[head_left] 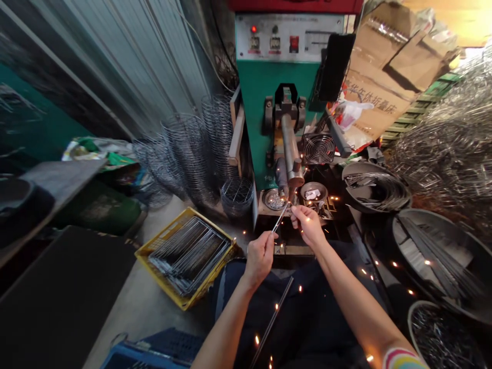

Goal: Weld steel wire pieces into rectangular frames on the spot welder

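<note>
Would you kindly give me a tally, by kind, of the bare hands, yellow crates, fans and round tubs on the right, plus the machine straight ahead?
Hands, left hand and right hand: 2
Yellow crate: 1
Fan: 1
Round tubs on the right: 3
Machine straight ahead: 1
Total: 8

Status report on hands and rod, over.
Left hand gripping rod. Right hand near its far end, grip unclear. Rod tip at machine. Sparks scattered about.

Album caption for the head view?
Sparks fly at a green machine: left hand holds a slim metal piece, right hand close by.
</note>
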`<state>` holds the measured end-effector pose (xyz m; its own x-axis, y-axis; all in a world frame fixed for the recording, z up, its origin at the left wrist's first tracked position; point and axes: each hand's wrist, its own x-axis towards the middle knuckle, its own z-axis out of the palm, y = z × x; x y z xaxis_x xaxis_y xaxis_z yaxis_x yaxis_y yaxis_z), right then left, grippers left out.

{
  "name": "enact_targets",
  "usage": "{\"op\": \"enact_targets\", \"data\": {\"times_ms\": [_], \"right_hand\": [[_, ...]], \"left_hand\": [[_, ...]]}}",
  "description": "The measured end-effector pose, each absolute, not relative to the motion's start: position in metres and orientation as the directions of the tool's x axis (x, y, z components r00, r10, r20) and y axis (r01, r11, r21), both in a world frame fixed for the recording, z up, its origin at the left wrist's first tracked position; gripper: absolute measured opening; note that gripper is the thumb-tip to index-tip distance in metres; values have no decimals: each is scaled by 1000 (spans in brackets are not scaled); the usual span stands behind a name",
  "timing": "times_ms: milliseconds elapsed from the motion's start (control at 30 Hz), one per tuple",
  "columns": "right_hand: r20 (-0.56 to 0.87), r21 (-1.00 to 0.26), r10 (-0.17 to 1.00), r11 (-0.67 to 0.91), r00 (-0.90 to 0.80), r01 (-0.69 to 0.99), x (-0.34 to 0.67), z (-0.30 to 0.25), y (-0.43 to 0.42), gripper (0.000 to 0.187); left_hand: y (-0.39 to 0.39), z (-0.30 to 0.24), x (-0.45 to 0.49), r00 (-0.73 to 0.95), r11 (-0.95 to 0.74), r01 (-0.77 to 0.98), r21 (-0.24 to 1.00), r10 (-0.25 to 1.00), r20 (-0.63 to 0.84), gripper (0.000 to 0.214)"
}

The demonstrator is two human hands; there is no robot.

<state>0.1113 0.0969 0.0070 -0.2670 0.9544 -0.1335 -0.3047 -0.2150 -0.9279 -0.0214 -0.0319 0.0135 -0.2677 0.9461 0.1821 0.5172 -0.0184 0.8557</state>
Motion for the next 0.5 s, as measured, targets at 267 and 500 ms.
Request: {"op": "enact_targets", "data": {"times_ms": [267, 500], "right_hand": [[-53, -960, 970, -115, -236, -257, 124, 10, 115, 41], [-106, -964, 967, -157, -233, -214, 121, 16, 121, 44]], "left_hand": [[-3, 11, -26, -207, -97, 541, 835, 947, 245, 34], [7, 15, -34, -197, -109, 536, 837, 948, 250, 33]]}}
